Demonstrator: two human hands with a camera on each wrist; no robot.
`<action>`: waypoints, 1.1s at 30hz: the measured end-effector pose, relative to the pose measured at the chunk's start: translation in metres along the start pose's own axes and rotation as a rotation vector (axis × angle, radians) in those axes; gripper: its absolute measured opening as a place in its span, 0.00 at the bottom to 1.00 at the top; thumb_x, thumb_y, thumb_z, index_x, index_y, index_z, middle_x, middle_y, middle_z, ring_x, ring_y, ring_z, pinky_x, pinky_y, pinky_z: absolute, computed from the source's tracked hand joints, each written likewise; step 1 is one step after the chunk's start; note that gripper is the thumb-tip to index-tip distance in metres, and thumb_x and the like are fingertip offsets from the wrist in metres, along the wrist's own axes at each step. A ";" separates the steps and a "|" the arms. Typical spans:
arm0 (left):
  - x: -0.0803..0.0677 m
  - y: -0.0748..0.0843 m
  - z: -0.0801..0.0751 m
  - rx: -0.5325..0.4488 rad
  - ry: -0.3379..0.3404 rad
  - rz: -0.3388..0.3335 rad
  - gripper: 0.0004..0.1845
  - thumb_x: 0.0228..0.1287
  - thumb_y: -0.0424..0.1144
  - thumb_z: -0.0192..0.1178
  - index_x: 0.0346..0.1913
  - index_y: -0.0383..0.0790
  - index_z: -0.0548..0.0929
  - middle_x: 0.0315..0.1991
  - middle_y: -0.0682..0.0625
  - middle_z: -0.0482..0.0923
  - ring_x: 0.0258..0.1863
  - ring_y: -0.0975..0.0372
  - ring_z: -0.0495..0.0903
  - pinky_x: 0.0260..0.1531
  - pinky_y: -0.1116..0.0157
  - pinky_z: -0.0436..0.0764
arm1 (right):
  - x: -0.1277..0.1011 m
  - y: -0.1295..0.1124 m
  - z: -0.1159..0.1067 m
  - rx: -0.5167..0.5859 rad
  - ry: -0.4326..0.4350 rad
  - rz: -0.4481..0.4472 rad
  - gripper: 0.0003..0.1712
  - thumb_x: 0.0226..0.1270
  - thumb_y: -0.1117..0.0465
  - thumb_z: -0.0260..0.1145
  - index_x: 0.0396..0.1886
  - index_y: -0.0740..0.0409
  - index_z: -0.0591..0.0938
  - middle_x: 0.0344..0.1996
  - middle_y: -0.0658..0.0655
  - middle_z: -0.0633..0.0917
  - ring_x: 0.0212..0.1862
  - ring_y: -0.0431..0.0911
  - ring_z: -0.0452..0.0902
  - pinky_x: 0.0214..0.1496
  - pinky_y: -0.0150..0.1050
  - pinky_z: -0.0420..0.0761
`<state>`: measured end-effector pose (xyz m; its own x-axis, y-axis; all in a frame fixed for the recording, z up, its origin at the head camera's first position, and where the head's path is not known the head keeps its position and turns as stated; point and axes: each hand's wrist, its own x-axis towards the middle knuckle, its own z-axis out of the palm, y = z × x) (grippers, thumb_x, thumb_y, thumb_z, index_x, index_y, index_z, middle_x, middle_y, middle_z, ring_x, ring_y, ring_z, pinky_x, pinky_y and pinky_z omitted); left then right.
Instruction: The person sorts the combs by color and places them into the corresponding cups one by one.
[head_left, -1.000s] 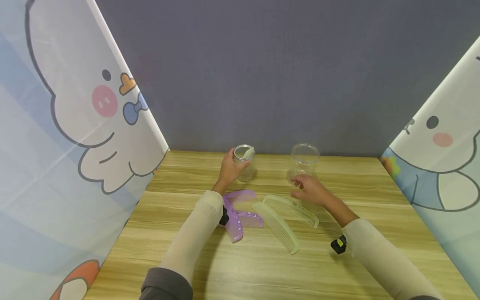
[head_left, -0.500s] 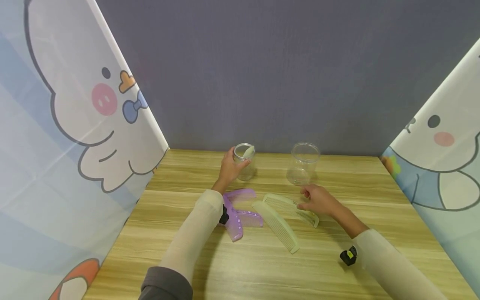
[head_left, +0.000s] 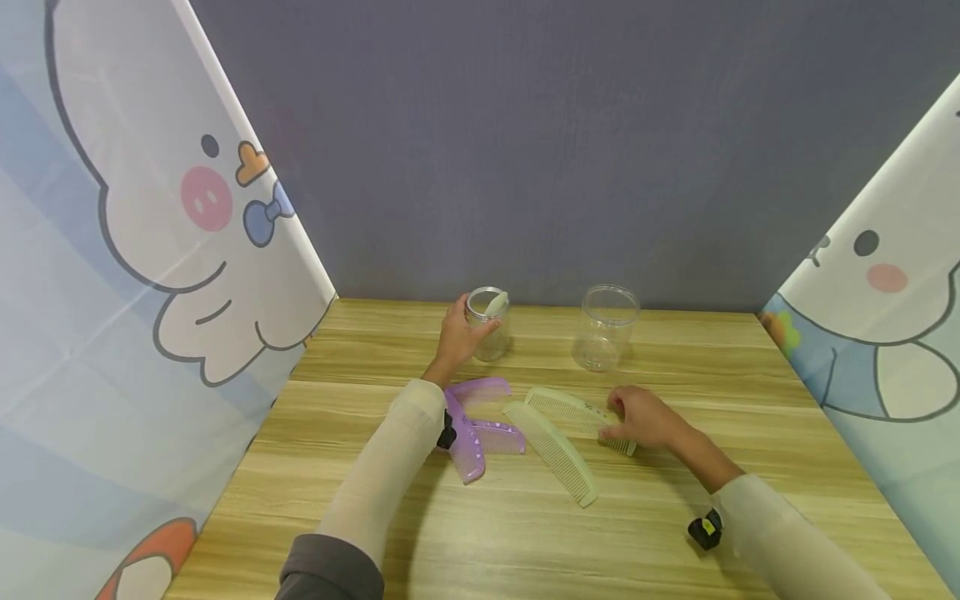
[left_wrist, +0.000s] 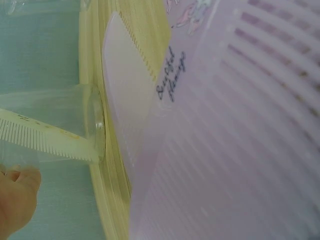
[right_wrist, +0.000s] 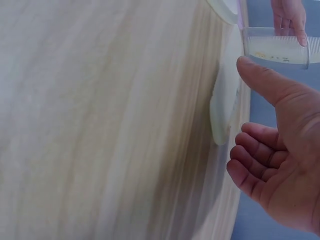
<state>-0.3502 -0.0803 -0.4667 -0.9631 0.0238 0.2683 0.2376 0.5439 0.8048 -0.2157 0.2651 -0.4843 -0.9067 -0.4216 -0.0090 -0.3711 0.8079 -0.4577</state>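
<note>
My left hand grips a small clear jar at the back of the wooden table; a pale green comb leans inside the jar. My right hand hovers with loosely bent fingers at the right end of a pale green comb lying flat, and touches or nearly touches it. In the right wrist view the right hand holds nothing, with the comb's end just beside it. A second green comb lies to its left.
An empty clear jar stands behind the right hand. Purple combs lie overlapped beside my left forearm and fill the left wrist view. Cartoon-printed curtains wall both sides and a grey panel closes the back.
My right hand has come back from beside the empty jar towards me, to the right end of the green comb. The left hand has stayed on the small jar.
</note>
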 end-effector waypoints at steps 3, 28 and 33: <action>0.000 0.000 0.000 0.004 0.000 -0.004 0.48 0.59 0.52 0.74 0.75 0.33 0.63 0.66 0.35 0.73 0.66 0.43 0.73 0.67 0.46 0.74 | -0.001 0.002 0.003 -0.014 -0.011 0.018 0.29 0.50 0.46 0.82 0.38 0.59 0.77 0.27 0.49 0.72 0.30 0.40 0.64 0.32 0.33 0.66; -0.002 0.000 -0.001 -0.009 -0.002 -0.016 0.48 0.60 0.53 0.73 0.75 0.34 0.63 0.67 0.34 0.72 0.66 0.44 0.73 0.67 0.46 0.74 | -0.002 -0.003 0.005 -0.097 0.002 0.059 0.32 0.50 0.51 0.78 0.49 0.68 0.83 0.39 0.57 0.85 0.37 0.44 0.77 0.40 0.45 0.82; -0.002 0.001 -0.001 -0.019 0.002 -0.004 0.48 0.60 0.54 0.72 0.75 0.32 0.63 0.67 0.32 0.71 0.66 0.42 0.72 0.67 0.45 0.73 | -0.001 -0.001 0.003 -0.102 0.052 0.054 0.30 0.48 0.53 0.77 0.48 0.67 0.83 0.37 0.55 0.82 0.35 0.43 0.72 0.37 0.41 0.78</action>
<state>-0.3479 -0.0802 -0.4659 -0.9637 0.0200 0.2664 0.2364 0.5282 0.8155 -0.2135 0.2636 -0.4862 -0.9340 -0.3568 0.0164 -0.3378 0.8674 -0.3653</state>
